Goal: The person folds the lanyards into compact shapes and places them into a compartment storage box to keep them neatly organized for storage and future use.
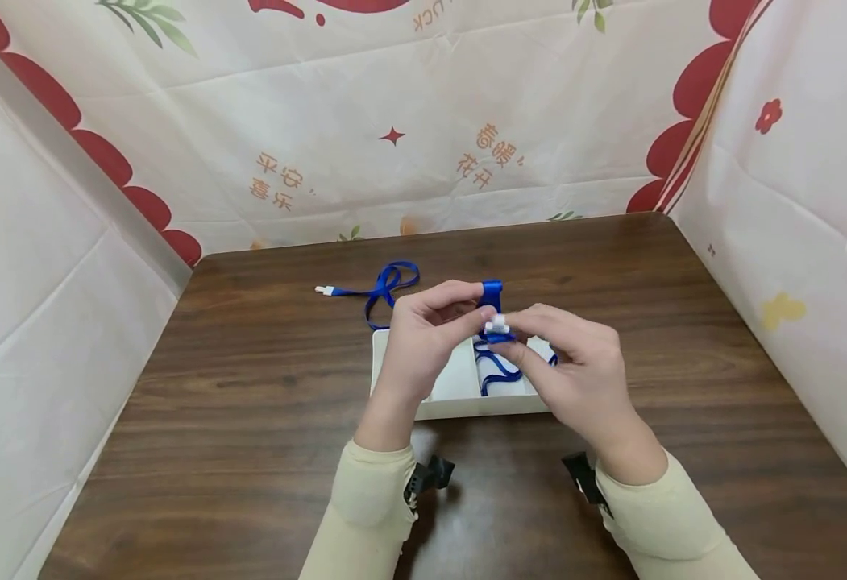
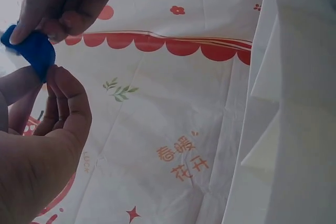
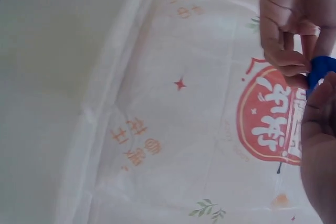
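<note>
Above the box, both hands pinch a blue lanyard (image 1: 492, 296) with a white plastic clip (image 1: 497, 325) at its end. The left hand (image 1: 426, 334) holds the strap between thumb and fingers from the left. From the right, the right hand (image 1: 575, 362) pinches it beside the clip. In the left wrist view the blue strap (image 2: 38, 51) is folded over between the two hands' fingertips. Only part of the blue strap (image 3: 319, 71) shows at the edge of the right wrist view. Fingers hide some of the lanyard.
An open white box (image 1: 459, 379) with a divider stands beneath the hands; a blue cord (image 1: 499, 377) lies in its right compartment. Behind it, another blue lanyard (image 1: 387, 282) with a white clip (image 1: 325, 291) lies on the wooden table (image 1: 249, 419). Printed cloth (image 1: 336, 105) surrounds the table.
</note>
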Available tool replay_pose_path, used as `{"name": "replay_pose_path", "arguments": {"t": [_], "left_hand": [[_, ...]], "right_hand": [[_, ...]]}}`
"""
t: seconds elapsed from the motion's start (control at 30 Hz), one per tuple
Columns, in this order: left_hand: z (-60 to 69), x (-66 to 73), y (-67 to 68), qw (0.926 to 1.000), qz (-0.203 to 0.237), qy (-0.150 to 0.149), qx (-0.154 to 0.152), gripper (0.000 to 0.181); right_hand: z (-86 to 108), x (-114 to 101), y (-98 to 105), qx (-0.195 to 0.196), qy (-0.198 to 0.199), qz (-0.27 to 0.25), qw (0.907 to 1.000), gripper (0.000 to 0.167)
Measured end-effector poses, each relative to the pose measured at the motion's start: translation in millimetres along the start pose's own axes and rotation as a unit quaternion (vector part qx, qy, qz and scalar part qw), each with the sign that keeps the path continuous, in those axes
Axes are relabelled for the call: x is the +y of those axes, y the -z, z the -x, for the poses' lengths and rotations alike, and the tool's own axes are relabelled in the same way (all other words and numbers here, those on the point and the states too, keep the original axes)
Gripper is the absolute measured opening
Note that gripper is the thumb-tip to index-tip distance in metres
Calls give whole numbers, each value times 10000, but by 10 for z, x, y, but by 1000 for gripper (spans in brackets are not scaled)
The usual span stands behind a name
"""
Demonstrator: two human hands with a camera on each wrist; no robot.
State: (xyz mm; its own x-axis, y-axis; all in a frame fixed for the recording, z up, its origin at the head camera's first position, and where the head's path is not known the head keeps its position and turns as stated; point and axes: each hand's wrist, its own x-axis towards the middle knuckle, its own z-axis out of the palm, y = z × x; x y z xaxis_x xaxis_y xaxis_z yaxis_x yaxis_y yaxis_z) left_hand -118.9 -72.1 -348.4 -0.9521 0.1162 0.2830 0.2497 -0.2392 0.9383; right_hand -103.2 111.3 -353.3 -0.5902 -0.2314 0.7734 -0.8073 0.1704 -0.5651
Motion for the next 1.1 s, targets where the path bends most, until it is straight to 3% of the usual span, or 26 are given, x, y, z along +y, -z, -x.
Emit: {"name": "replay_pose_path", "arguments": {"t": [0.1, 0.2, 0.43, 0.53, 0.67, 0.87, 1.1], "left_hand": [[21, -23, -14, 9992, -274, -171, -250, 25], [38, -37, -18, 9978, -394, -307, -443, 25], [81, -69, -1, 9944, -137, -243, -1020, 29], [86, -77, 25, 9918, 175, -123, -1263, 34], [88, -82, 54, 9911, 306, -120, -1287, 32], [104, -94, 42, 9950, 436, -285, -855, 22], [92, -119, 7, 9965, 465, -479, -493, 20]], "right_hand": [[-42, -92, 30, 105, -915, 56, 9957, 44], [-83, -154, 47, 205, -1646, 29, 9861, 47], [-104, -185, 103, 85, -2621, 14, 9650, 46], [-116, -168, 152, -193, -2791, 134, 9600, 40], [-126, -146, 206, -544, -2859, 136, 9566, 34], [-97, -131, 227, -710, -3019, -156, 9506, 34], [-94, -104, 223, -721, -2979, -215, 9516, 31]]}}
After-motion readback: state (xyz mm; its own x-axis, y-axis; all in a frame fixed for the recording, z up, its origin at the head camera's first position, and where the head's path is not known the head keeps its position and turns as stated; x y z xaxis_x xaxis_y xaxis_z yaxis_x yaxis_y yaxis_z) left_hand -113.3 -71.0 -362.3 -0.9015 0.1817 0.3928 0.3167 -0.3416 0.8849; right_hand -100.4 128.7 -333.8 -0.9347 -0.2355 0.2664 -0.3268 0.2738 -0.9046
